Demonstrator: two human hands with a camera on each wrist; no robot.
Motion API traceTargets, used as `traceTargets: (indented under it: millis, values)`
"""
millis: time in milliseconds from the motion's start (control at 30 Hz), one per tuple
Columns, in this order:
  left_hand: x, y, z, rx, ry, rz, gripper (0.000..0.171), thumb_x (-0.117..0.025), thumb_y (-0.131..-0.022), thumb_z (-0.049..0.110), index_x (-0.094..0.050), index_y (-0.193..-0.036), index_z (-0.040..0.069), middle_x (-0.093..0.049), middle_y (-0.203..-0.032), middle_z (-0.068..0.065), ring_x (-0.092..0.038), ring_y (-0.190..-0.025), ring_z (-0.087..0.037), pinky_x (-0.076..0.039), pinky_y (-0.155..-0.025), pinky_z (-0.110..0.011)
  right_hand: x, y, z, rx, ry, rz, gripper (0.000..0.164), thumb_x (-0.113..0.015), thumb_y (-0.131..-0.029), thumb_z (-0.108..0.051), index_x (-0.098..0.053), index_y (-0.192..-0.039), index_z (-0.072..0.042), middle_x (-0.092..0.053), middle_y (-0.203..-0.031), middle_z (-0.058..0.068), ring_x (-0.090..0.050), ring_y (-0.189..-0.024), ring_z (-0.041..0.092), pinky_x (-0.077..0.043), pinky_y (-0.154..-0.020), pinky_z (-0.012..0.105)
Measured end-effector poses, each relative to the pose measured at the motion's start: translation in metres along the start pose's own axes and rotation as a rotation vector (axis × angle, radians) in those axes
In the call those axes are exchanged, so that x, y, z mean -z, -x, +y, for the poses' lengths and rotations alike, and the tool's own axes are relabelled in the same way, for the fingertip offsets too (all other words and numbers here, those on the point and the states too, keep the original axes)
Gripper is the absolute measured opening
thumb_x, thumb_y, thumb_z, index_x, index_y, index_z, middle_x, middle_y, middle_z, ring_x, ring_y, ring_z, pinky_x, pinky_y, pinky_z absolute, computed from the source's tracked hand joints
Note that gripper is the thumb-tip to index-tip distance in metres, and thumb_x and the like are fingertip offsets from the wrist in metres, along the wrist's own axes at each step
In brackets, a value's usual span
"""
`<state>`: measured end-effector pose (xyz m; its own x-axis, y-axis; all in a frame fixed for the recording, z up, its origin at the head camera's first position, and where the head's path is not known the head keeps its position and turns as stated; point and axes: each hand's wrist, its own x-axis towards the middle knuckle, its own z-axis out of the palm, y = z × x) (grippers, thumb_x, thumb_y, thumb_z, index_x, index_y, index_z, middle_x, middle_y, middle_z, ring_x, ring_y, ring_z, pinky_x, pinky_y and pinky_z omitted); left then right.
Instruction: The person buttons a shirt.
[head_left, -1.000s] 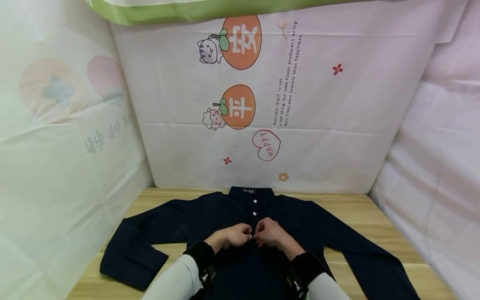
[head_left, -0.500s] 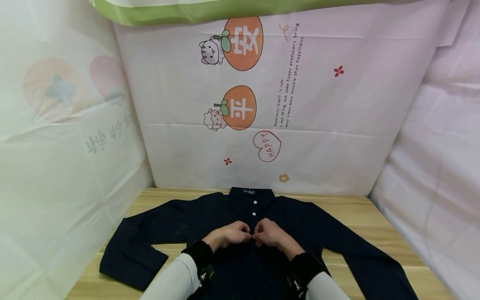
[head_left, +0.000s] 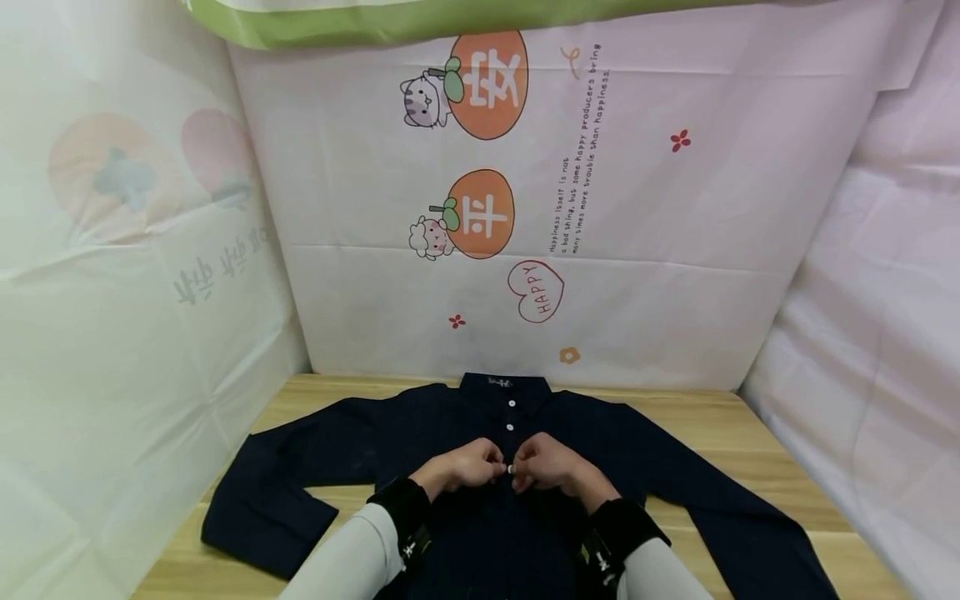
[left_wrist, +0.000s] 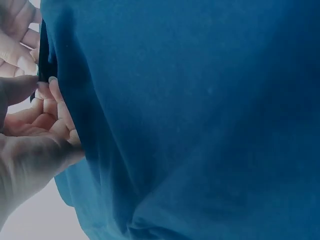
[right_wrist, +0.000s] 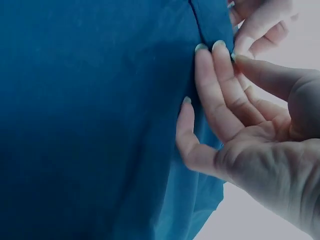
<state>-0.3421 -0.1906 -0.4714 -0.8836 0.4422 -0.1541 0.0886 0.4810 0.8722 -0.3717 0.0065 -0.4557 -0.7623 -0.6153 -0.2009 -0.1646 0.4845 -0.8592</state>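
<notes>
A dark navy long-sleeved shirt (head_left: 420, 429) lies front up and spread, collar at the far side. White buttons (head_left: 512, 403) run down its front placket below the collar. Both hands meet at the placket mid-chest. My left hand (head_left: 468, 463) pinches the placket edge between thumb and fingers; in the left wrist view the cloth covers part of its fingers. My right hand (head_left: 551, 463) pinches the front from the other side, thumb against fingertips, with a white button (head_left: 511, 469) showing at its tips. In the right wrist view its little finger lies against the blue-looking cloth (right_wrist: 100, 100).
Beneath the shirt is a wood-grain table (head_left: 697, 417). One sleeve (head_left: 262, 508) folds back at the left; the other sleeve (head_left: 757, 517) stretches to the lower right. White printed sheets (head_left: 637, 208) hang behind and at both sides.
The right hand has shifted slightly right and the gap between the hands is a little wider. A white button now shows between them. The left hand stays nearly in place.
</notes>
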Motion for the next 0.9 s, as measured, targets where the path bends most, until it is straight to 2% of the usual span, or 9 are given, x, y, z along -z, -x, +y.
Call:
traceTargets:
  millis: [100, 367, 500, 633, 733, 800, 833, 900]
  values:
    - [-0.001, 0.0, 0.0, 0.03, -0.008, -0.019, 0.045, -0.048, -0.107, 0.004, -0.042, -0.063, 0.015, -0.037, -0.06, 0.004, -0.03, -0.051, -0.011, -0.029, -0.055, -0.028, -0.001, 0.001, 0.0, 0.006, -0.025, 0.001, 0.02, -0.059, -0.101, -0.003, -0.073, -0.093, 0.008, -0.074, -0.085, 0.018, -0.074, -0.083, 0.031, -0.038, -0.053, 0.027]
    - [-0.002, 0.001, 0.0, 0.045, -0.001, -0.066, 0.048, -0.045, -0.108, 0.005, -0.039, -0.062, 0.017, -0.033, -0.057, 0.006, -0.026, -0.048, -0.009, -0.026, -0.052, -0.027, -0.008, 0.002, 0.0, 0.002, 0.024, 0.04, 0.019, -0.057, -0.1, 0.001, -0.072, -0.092, 0.007, -0.074, -0.084, 0.017, -0.074, -0.079, 0.03, -0.044, -0.054, 0.026]
    - [-0.004, 0.001, -0.001, 0.052, 0.001, -0.043, 0.05, -0.046, -0.108, 0.006, -0.038, -0.06, 0.017, -0.032, -0.056, 0.006, -0.027, -0.047, -0.01, -0.026, -0.052, -0.027, -0.009, 0.002, 0.001, 0.0, 0.044, 0.04, 0.013, -0.058, -0.099, 0.001, -0.068, -0.094, 0.006, -0.072, -0.085, 0.015, -0.072, -0.078, 0.027, -0.044, -0.055, 0.027]
    - [-0.007, 0.001, -0.001, 0.055, -0.02, 0.017, 0.043, -0.051, -0.107, 0.006, -0.044, -0.065, 0.014, -0.037, -0.059, 0.004, -0.032, -0.05, -0.011, -0.03, -0.053, -0.028, -0.009, 0.004, 0.0, -0.001, 0.036, 0.05, 0.008, -0.06, -0.097, 0.003, -0.067, -0.094, 0.007, -0.071, -0.086, 0.015, -0.069, -0.077, 0.025, -0.046, -0.058, 0.028]
    - [-0.01, 0.003, 0.001, 0.025, -0.15, 0.08, 0.025, -0.057, -0.105, 0.008, -0.057, -0.079, 0.009, -0.049, -0.068, 0.003, -0.043, -0.057, -0.011, -0.036, -0.056, -0.027, -0.011, 0.008, -0.003, -0.001, 0.066, 0.078, 0.006, -0.062, -0.094, 0.004, -0.067, -0.094, 0.006, -0.07, -0.085, 0.015, -0.066, -0.074, 0.024, -0.047, -0.061, 0.03]
    - [-0.012, 0.006, 0.003, 0.014, -0.298, 0.108, 0.01, -0.061, -0.103, 0.013, -0.064, -0.095, 0.008, -0.055, -0.082, 0.002, -0.049, -0.069, -0.013, -0.04, -0.064, -0.028, -0.012, 0.012, -0.005, -0.008, 0.138, 0.102, 0.005, -0.065, -0.093, 0.001, -0.067, -0.097, 0.005, -0.068, -0.087, 0.012, -0.063, -0.075, 0.022, -0.049, -0.065, 0.032]
    - [-0.013, 0.009, 0.003, 0.009, -0.388, 0.117, 0.01, -0.062, -0.103, 0.018, -0.066, -0.105, 0.009, -0.059, -0.092, 0.001, -0.053, -0.078, -0.014, -0.041, -0.07, -0.03, -0.012, 0.014, -0.006, -0.016, 0.187, 0.11, 0.007, -0.067, -0.093, -0.001, -0.067, -0.098, 0.003, -0.068, -0.088, 0.012, -0.062, -0.076, 0.023, -0.049, -0.066, 0.035]
    - [-0.014, 0.015, 0.005, 0.017, -0.548, 0.11, 0.026, -0.063, -0.102, 0.029, -0.066, -0.122, 0.011, -0.059, -0.113, -0.002, -0.054, -0.098, -0.019, -0.042, -0.084, -0.036, -0.013, 0.017, -0.007, -0.038, 0.31, 0.121, 0.015, -0.071, -0.093, -0.009, -0.066, -0.105, 0.001, -0.065, -0.097, 0.011, -0.061, -0.086, 0.026, -0.051, -0.074, 0.042]
